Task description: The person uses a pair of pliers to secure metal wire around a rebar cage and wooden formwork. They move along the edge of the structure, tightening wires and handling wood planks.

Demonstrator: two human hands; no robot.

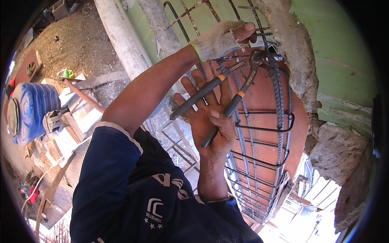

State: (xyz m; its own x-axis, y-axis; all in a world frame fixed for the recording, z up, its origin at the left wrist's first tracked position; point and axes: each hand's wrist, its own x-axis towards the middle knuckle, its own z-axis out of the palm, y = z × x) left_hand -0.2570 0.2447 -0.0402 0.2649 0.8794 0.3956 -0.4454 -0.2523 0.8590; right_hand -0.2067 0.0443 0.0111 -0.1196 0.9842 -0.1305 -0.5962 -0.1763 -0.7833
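Observation:
My right hand (pixel 212 121), bare and palm toward me, holds steel end-cutting pincers (pixel 255 60). Its thumb hooks over one black handle with an orange band, while the other handle crosses its spread fingers. The handles stand apart, and the pincer head meets the upper part of a tall rebar cage (pixel 279 105) at a bar crossing. Above that, my left hand (pixel 223 38) wears a whitish knit glove with bare fingertips. Its fingers are curled closed beside a vertical bar; what they grip is hidden. Dark square stirrups ring the ribbed bars below.
A reddish-brown panel (pixel 298 133) stands behind the cage. Broken concrete (pixel 338 152) and a green wall (pixel 344 73) lie to the right. Rusty bars (pixel 194 18) rise at the top. At left are a pale post (pixel 121 34), gravel (pixel 87 38) and a blue barrel (pixel 34 109).

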